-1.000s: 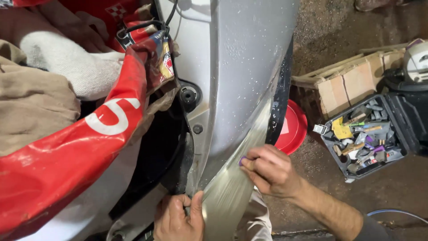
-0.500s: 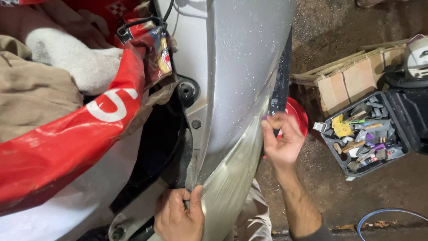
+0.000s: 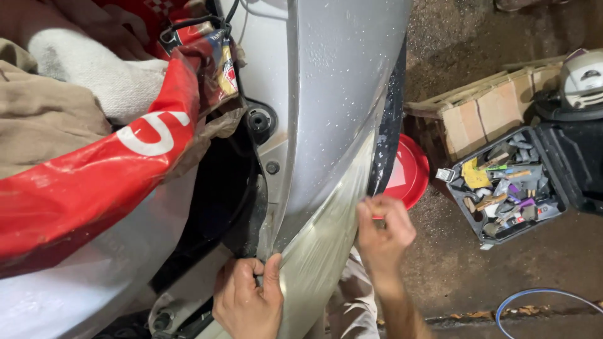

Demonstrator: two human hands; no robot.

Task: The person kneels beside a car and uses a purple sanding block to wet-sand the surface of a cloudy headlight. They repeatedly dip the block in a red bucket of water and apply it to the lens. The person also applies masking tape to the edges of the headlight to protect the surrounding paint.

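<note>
A silver body panel [image 3: 339,94] of a vehicle runs down the middle of the view. A clear, shiny film [image 3: 326,245] covers its lower part. My left hand [image 3: 248,301] presses and pinches the film's left edge near the panel's bottom. My right hand [image 3: 383,229] pinches the film's right edge beside the black trim strip [image 3: 392,119]. The film is stretched between both hands.
Red and white plastic sheeting [image 3: 94,182] and cloths [image 3: 44,119] lie at the left. On the ground at the right are a red round lid [image 3: 408,172], an open black toolbox [image 3: 509,185], a cardboard box [image 3: 483,110], a white helmet [image 3: 581,78] and a blue hose [image 3: 540,298].
My right hand first rose along the panel's right edge, then came back down to mid height, still at the film's edge. My left hand stays at the film's lower left edge.
</note>
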